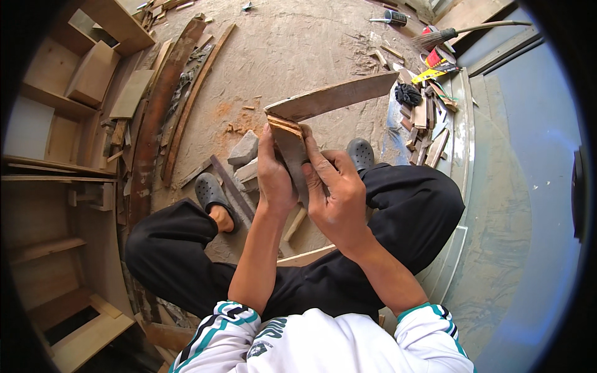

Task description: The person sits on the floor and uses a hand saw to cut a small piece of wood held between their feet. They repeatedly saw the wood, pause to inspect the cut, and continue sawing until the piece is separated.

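Note:
In front of me, above my knees, I hold an angled piece of wood (339, 98). Its long, worn arm reaches out to the right, and a shorter arm comes back toward me between my palms. Raw, splintered layers show at the end near the corner. My left hand (275, 177) is closed along the left side of the short arm, thumb up near the broken edge. My right hand (337, 194) grips the same arm from the right, fingers bent around it. The palms hide part of the short arm. Beneath my hands, grey blocks (244, 149) lie on the floor.
Wooden cabinet frames (46, 99) stand at the left beside long planks (158, 112). At the right lie a heap of wood scraps (426, 121), a black crumpled bag (408, 94), a yellow-and-black tool (435, 73) and a broom (435, 38). A dark cylindrical container (395, 17) lies farther off.

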A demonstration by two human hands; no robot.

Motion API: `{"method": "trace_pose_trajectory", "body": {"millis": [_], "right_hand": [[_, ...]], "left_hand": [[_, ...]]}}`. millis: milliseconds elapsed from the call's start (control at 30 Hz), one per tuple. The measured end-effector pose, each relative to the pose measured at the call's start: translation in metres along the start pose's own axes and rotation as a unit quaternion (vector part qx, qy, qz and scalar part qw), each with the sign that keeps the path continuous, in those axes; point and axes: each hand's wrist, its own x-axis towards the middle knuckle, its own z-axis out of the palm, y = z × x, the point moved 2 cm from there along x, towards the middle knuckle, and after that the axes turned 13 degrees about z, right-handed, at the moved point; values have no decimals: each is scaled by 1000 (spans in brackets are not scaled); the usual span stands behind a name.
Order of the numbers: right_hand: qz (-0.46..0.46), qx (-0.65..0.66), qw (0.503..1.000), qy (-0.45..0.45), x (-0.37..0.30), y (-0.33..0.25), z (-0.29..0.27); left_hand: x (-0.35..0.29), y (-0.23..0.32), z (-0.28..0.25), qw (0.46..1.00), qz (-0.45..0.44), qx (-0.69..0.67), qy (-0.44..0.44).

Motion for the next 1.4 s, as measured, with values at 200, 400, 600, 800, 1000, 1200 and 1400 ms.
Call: {"method": "trace_pose_trajectory", "body": {"millis": [200, 400, 600, 800, 1000, 1200, 1400], "right_hand": [[32, 55, 998, -8, -6, 0, 2], [57, 73, 996, -9, -2, 1, 4], [23, 67, 997, 27, -3, 1, 7], [-3, 81, 995, 65, -4, 5, 12], [-8, 73, 996, 44, -5, 8, 13], [-15, 39, 999, 20, -5, 8, 14], [-18, 29, 999, 11, -3, 7, 11]], "left_hand": [[-9, 2, -1, 1000, 9, 11, 5], [-7, 3, 10, 998, 22, 21, 47], [-7, 0, 12, 995, 44, 71, 57], [-9, -1, 15, 993, 51, 81, 66], [-9, 0, 16, 993, 47, 72, 75], [-8, 2, 13, 991, 40, 79, 98], [-9, 1, 14, 991, 27, 76, 102]]}}
